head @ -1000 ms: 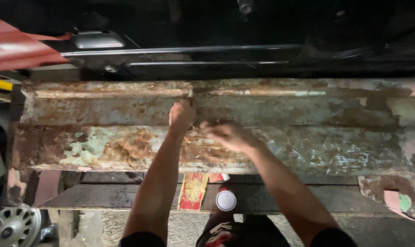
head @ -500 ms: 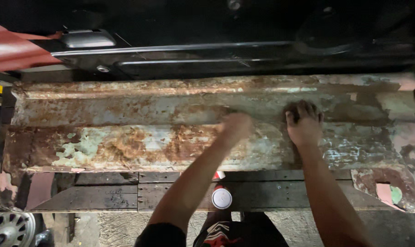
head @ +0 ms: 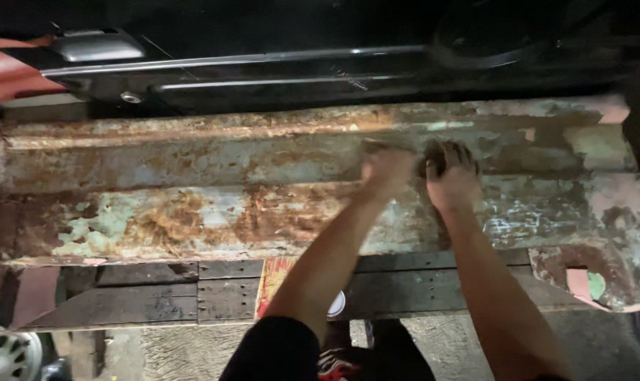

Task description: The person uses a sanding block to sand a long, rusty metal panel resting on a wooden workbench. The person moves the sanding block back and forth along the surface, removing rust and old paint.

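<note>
A long rusty metal panel with flaking pale green paint lies across dark wooden planks. Both my hands rest on its upper middle, close together. My left hand is blurred, with fingers bunched against the metal. My right hand sits just to its right, knuckles up and fingers curled down onto the surface. A small dark patch shows between the two hands; I cannot tell what it is or whether either hand holds it.
A black car body with a chrome trim strip runs along the far side. A red-and-yellow packet and a white round cap lie below the panel. A wheel rim sits at lower left; red sheet at upper left.
Both hands have travelled to the right along the panel. The left hand kept moving right, and the right hand came back slightly, so they are now almost touching.
</note>
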